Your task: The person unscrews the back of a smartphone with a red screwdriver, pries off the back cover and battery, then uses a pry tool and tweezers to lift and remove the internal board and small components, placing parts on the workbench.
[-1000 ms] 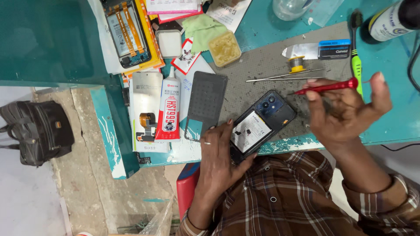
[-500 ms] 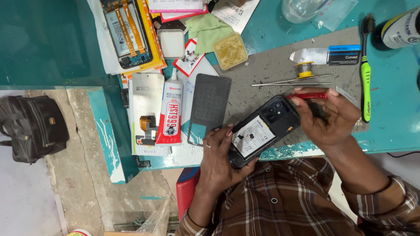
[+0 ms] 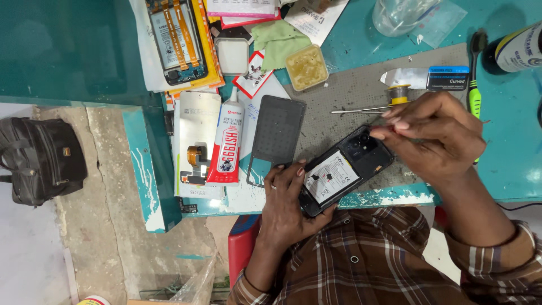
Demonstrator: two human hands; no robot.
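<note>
An opened black smartphone with its back cover off (image 3: 344,169) lies tilted on the grey work mat (image 3: 361,90) at the near edge of the teal workbench (image 3: 508,169), its white-labelled battery facing up and the camera block at the far end. The left hand (image 3: 291,203) clamps the phone's near end, fingers curled round the lower edge and thumb on the side by the battery. The right hand (image 3: 432,135) hovers over the camera end with fingertips pinched together; a sliver of something red shows between them, too hidden to tell what it is.

Just left of the phone lies a dark grey rectangular back cover (image 3: 276,138), touching the left fingertips — beside it a white-and-red tube of adhesive (image 3: 227,147) resting on a silvery display panel (image 3: 195,141). Beyond the right hand lie thin metal tweezers (image 3: 355,110), a small spool of yellow wire (image 3: 398,94) and a green-handled brush (image 3: 474,96). Further back sit a square tub of yellowish paste (image 3: 306,68) and a pale green cloth (image 3: 276,42). A black bag (image 3: 39,161) rests on the floor, well apart.
</note>
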